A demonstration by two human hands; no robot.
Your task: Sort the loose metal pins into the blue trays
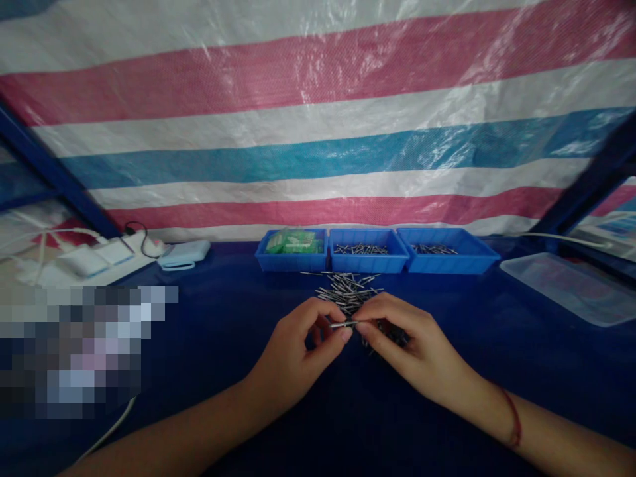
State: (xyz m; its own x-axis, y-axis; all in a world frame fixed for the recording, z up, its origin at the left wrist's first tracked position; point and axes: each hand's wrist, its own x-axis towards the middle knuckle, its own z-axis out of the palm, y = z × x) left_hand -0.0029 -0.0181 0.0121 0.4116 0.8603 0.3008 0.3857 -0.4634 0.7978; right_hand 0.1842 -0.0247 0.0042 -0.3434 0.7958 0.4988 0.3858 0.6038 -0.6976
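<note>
Between the fingertips of my left hand [303, 344] and my right hand [407, 341] is a thin metal rod [340, 325], lying nearly level. Both hands are closed in a pinch, the left around the rod's middle and the right at its right end. Just beyond them a loose pile of thin metal rods [348, 291] lies on the dark blue table [318, 424]. More small dark pieces [395, 333] sit partly hidden under my right hand; their kind is unclear.
Three blue bins stand at the back: the left bin [291, 264] holds green packets, the middle bin [368, 264] and right bin [454, 265] hold metal rods. A power strip [106, 262] and light-blue case [185, 254] lie left, a clear plastic lid [571, 288] right.
</note>
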